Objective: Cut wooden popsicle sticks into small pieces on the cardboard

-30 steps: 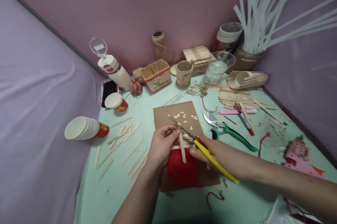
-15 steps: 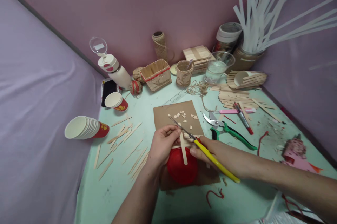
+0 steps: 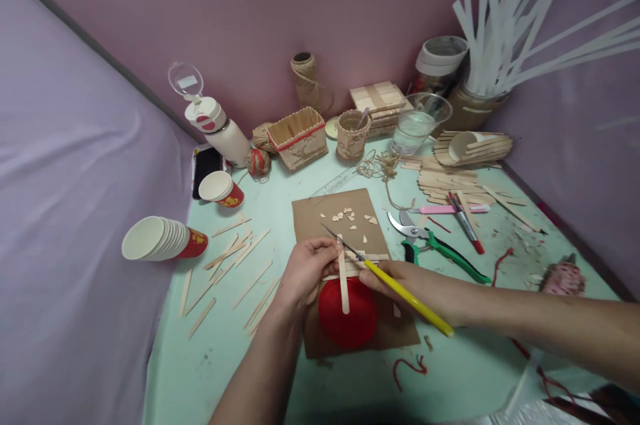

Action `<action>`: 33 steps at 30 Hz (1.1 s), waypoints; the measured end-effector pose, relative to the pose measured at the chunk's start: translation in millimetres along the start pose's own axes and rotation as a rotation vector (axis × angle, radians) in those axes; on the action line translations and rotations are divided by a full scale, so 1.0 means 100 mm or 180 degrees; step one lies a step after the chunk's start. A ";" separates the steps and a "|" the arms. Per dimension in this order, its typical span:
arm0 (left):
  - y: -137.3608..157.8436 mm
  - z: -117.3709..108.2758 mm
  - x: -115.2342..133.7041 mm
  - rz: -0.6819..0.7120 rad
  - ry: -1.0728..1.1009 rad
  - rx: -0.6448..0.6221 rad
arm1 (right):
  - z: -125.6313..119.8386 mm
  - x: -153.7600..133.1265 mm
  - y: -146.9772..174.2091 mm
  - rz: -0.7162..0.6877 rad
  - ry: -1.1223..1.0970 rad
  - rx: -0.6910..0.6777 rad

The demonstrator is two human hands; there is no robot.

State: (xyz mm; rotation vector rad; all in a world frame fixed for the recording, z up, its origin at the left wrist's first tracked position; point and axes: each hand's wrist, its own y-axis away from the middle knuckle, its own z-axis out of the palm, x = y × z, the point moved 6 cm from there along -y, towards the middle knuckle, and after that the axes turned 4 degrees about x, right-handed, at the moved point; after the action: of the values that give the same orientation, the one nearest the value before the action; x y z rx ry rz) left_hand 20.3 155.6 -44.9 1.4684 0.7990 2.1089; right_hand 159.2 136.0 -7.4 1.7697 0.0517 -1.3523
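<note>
Pinched between the thumb and fingers of my left hand (image 3: 315, 265) is a wooden craft stick (image 3: 344, 288), its rounded end hanging toward me. My right hand (image 3: 405, 285) is closed on yellow-handled shears (image 3: 407, 298), whose thin metal blades reach up and left to the stick's upper end. Other light sticks (image 3: 373, 257) lie crosswise behind my hands. Below the stick is a round red object (image 3: 347, 322) on a sheet of brown cardboard (image 3: 333, 202). Small pale teardrop-shaped chips (image 3: 345, 214) are scattered on the cardboard's far half.
Green-handled pruning shears (image 3: 450, 258) lie right of the cardboard, near a red marker (image 3: 467, 225). Loose wooden strips (image 3: 233, 258) and stacked paper cups (image 3: 160, 238) are at left. Behind stand a stick basket (image 3: 300, 145), a plastic cup of water (image 3: 415, 132) and a white bottle (image 3: 223, 135).
The yellow handle and my right hand have shifted slightly, and the craft stick hangs a little further left and more upright. The whole view has tilted slightly.
</note>
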 end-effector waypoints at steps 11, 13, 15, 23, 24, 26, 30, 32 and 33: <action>-0.07 0.00 -0.07 -0.0154 -0.0003 -0.0215 | 0.05 -0.05 0.10 0.0296 -0.0262 0.0144; -0.08 0.01 -0.08 -0.0191 -0.0026 -0.0248 | 0.05 -0.07 0.10 0.0261 -0.0250 0.0177; -0.08 0.01 -0.09 -0.0236 -0.0062 -0.0257 | 0.04 -0.05 0.09 0.0251 -0.0261 0.0205; -0.07 0.02 -0.08 -0.0282 -0.0151 -0.0241 | 0.04 0.09 0.08 0.0522 -0.0369 0.0069; -0.07 0.01 -0.08 -0.0286 -0.0157 -0.0232 | 0.03 0.10 0.07 0.0556 -0.0338 0.0057; -0.07 0.01 -0.08 -0.0300 -0.0149 -0.0244 | 0.02 0.13 0.05 0.0648 -0.0307 0.0038; -0.06 0.01 -0.05 -0.0250 -0.0128 -0.0288 | -0.03 0.15 0.07 0.0527 -0.0198 0.0169; -0.05 -0.02 -0.01 -0.0136 -0.0155 -0.0188 | -0.06 0.12 0.12 0.0236 -0.0125 0.0266; -0.04 -0.02 0.02 -0.0068 -0.0158 -0.0152 | -0.08 0.09 0.16 0.0075 -0.0092 0.0331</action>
State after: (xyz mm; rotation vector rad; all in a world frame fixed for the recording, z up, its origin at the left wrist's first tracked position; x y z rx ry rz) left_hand 17.9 159.5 -46.9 1.4748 0.7378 2.0535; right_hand 176.8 127.3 -5.1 1.8307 -0.0560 -1.3851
